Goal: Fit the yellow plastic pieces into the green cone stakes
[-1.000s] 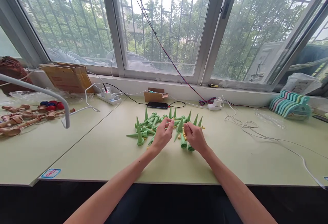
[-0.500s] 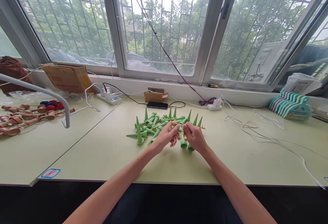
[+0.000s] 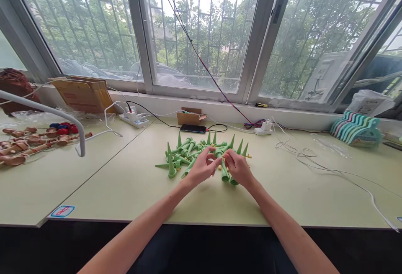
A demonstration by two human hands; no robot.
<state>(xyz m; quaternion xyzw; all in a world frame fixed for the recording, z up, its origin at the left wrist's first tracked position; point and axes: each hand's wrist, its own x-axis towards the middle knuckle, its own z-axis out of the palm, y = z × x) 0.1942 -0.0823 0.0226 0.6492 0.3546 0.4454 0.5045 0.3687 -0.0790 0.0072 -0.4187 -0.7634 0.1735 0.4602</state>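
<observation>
My left hand is closed around a green plastic watering spike, its wide collar showing above the fingers. Close beside it, my right hand pinches with thumb and fingertips at the spike's side; whatever lies between those fingertips is too small to make out. Under and around both hands spreads a pile of similar green spikes. Some stand upright on their collars, like the one at the left, and others lie on their sides. Small yellow pieces show among them.
Behind the pile lie a black phone and a small open cardboard box. Wooden toys and a white metal arm are at the left. White cables and teal plastic hangers occupy the right.
My left hand has turned, and the spike's collar now shows upward between the hands. The right hand has barely moved, still pinched close to it.
</observation>
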